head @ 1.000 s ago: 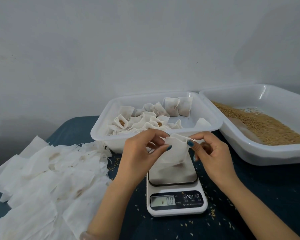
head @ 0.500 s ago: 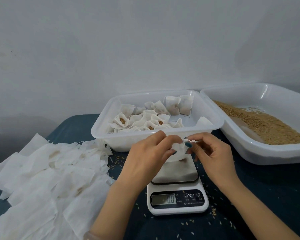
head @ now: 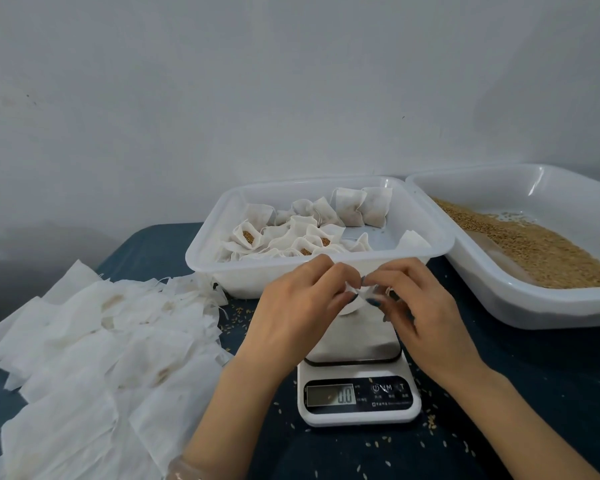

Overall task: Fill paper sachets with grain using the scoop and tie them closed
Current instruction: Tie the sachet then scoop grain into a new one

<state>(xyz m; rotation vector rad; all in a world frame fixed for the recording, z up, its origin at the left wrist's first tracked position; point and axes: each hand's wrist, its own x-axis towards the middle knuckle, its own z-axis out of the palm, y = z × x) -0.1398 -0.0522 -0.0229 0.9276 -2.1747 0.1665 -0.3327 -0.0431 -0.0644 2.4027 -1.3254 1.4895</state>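
Dark blue cloth-covered table point(head: 534, 393) | left hand point(head: 298, 306) and right hand point(head: 420, 313) both pinch soft white paper sachet point(head: 355, 301) over steel-topped white scale point(head: 357, 370) | sachet more bunched than before

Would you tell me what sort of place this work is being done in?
Likely a small home or workshop packing table, not a factory: a kitchen scale on a dark cloth, a white tub of grain, and a tray of filled sachets beside a bare wall.

White paper sachet point(head: 355, 299) pinched between both hands above scale point(head: 357, 344)
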